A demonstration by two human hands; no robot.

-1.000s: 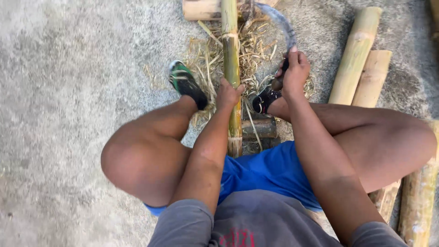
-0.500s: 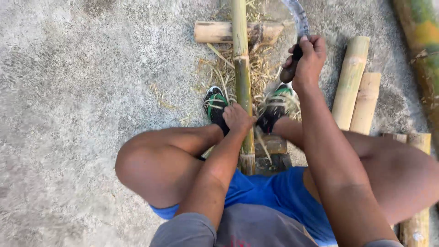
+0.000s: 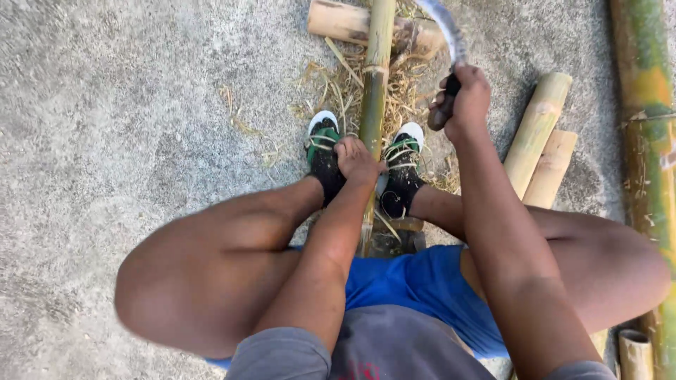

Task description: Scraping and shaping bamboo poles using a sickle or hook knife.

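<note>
Single head view, looking steeply down, close over own knees, feet, concrete ground.

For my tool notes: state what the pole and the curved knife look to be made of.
Pole: bamboo, raw and matte, yellow-green with ringed joints. Left hand steadies it.
Knife blade: probably steel, dull grey with a faint sheen, though blurred. Its handle looks dark, perhaps wood; right hand covers most of it.

My right hand now lifts the knife higher, off the pole; my left hand slides slightly farther up it.
</note>
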